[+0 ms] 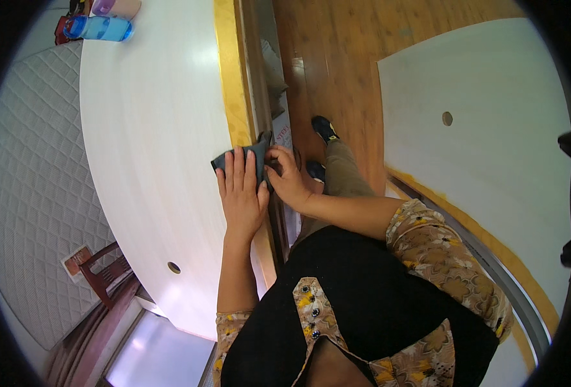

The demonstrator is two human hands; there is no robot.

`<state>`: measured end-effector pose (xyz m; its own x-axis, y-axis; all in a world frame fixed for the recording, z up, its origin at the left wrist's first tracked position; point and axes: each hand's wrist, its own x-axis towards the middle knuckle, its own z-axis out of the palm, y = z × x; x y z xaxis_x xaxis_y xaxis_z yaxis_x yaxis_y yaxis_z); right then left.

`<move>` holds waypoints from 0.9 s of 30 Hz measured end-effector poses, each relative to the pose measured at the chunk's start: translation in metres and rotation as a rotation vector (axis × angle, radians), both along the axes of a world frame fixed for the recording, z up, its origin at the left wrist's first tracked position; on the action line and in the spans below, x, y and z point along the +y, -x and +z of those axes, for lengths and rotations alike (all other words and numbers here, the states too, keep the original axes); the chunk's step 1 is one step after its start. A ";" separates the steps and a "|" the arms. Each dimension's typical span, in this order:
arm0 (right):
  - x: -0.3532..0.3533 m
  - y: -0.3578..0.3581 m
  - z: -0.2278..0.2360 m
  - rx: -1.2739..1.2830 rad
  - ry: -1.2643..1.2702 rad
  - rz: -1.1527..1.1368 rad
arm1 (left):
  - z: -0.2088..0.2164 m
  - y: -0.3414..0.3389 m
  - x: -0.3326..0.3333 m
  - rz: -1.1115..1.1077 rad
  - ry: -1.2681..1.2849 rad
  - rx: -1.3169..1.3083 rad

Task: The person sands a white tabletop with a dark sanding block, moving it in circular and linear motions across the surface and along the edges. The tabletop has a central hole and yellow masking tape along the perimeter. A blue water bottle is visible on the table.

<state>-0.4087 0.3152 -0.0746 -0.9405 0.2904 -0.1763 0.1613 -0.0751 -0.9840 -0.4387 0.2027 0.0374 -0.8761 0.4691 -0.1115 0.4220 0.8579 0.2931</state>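
A dark grey cloth (pixel 258 157) is folded over the near edge of the white tabletop (pixel 156 148), across its gold border strip (pixel 232 71). My left hand (pixel 239 193) lies flat on top of the cloth, fingers stretched out along it. At the table's side edge, my right hand (pixel 288 177) has its fingers bent in against the hanging part of the cloth, thumb and fingertips close together. Part of the cloth is hidden beneath and between the two hands.
A blue water bottle (pixel 101 28) and a purple-pink container (pixel 118 7) stand at the table's far left corner. Leftward are a quilted mattress (pixel 30 168) and a dark wooden chair (pixel 108 274). Another white table (pixel 479 97) stands right, across the wooden floor (pixel 337 58).
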 end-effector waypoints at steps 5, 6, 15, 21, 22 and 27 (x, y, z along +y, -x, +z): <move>0.015 0.067 -0.006 0.028 0.143 -0.093 | -0.001 0.065 0.020 -0.042 -0.012 0.070; 0.019 0.084 -0.004 -0.002 0.189 -0.105 | 0.000 0.079 0.025 -0.050 -0.019 0.073; 0.032 0.122 0.012 -0.053 0.287 -0.168 | 0.003 0.129 0.043 -0.109 -0.062 0.144; 0.009 0.062 0.024 -0.218 0.455 -0.023 | 0.026 0.068 0.011 -0.068 0.011 -0.019; 0.010 0.068 0.020 -0.186 0.421 -0.044 | 0.025 0.072 0.011 -0.069 0.023 -0.031; 0.037 0.146 0.008 -0.119 0.380 -0.110 | 0.016 0.149 0.038 -0.105 -0.021 0.016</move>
